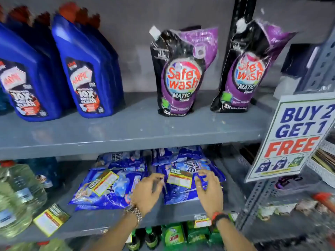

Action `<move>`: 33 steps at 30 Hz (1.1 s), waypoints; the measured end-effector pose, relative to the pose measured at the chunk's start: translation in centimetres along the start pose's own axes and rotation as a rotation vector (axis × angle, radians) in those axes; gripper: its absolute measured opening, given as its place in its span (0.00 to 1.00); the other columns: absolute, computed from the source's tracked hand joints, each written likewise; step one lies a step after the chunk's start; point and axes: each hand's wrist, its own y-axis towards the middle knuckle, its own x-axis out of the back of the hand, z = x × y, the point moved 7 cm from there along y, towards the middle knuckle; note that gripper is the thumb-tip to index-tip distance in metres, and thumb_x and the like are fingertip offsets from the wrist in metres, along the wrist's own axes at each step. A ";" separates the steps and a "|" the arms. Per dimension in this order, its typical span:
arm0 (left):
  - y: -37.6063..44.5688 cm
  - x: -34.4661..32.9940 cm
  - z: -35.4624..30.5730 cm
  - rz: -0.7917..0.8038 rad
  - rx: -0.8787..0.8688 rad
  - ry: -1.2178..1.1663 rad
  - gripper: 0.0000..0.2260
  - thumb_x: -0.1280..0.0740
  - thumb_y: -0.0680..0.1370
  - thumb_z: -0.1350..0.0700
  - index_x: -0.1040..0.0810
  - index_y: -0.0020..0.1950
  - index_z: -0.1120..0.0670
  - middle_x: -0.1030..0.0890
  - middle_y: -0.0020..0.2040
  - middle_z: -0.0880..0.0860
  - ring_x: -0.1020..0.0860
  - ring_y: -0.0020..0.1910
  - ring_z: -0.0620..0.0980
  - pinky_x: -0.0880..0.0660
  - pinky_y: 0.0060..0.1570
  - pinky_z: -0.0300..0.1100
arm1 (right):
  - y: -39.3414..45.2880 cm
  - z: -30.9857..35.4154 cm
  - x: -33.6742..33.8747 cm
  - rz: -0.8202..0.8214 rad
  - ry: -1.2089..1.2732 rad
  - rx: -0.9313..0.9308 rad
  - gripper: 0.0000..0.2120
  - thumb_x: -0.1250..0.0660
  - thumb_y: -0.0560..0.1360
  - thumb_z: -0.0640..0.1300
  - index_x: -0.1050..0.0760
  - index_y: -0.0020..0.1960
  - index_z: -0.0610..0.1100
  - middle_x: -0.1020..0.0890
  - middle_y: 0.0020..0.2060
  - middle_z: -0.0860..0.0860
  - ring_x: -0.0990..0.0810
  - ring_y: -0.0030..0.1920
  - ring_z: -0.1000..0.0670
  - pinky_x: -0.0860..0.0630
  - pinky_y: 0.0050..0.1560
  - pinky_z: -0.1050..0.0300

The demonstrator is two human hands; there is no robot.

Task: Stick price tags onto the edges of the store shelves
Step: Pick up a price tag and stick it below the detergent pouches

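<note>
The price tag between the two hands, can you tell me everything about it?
The price tag is a small paper rectangle, mostly white with a yellow border and a dark green and red header strip reading "SUPER MARKET". Its printed boxes are too blurred to read. It sits slightly tilted on a blue detergent packet on the middle shelf. The left hand and right hand are at its two sides; whether the fingers actually touch it is unclear.

Bottles (pixel 59 69) left, pouches (pixel 183 73) right on upper shelf (pixel 126 134); packets (pixel 112 180) below.

Grey metal shelving (pixel 126 131) stands against a plain grey wall (pixel 134 33).
</note>
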 end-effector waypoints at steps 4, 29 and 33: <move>2.9 -4.3 5.0 0.150 0.313 -0.234 0.21 0.41 0.72 0.40 0.18 0.51 0.52 0.15 0.46 0.54 0.19 0.45 0.52 0.25 0.46 0.42 | 2.6 -5.6 -3.6 0.102 0.066 -0.263 0.08 0.34 0.73 0.36 0.23 0.52 0.40 0.17 0.48 0.42 0.20 0.48 0.39 0.22 0.51 0.44; 7.8 -10.0 7.5 0.299 0.568 -0.859 0.15 0.28 0.72 0.58 0.20 0.57 0.61 0.17 0.53 0.61 0.17 0.41 0.48 0.19 0.41 0.34 | 4.8 -7.7 -7.5 0.094 0.385 -0.484 0.10 0.32 0.74 0.37 0.25 0.34 0.45 0.22 0.31 0.55 0.24 0.36 0.56 0.27 0.41 0.66; 5.9 -7.3 6.0 0.352 0.501 -0.865 0.13 0.28 0.71 0.56 0.18 0.54 0.57 0.15 0.50 0.56 0.16 0.42 0.45 0.20 0.47 0.37 | 3.7 -6.1 -5.7 0.027 0.619 -0.483 0.07 0.29 0.70 0.34 0.21 0.37 0.43 0.18 0.33 0.53 0.20 0.38 0.51 0.23 0.46 0.58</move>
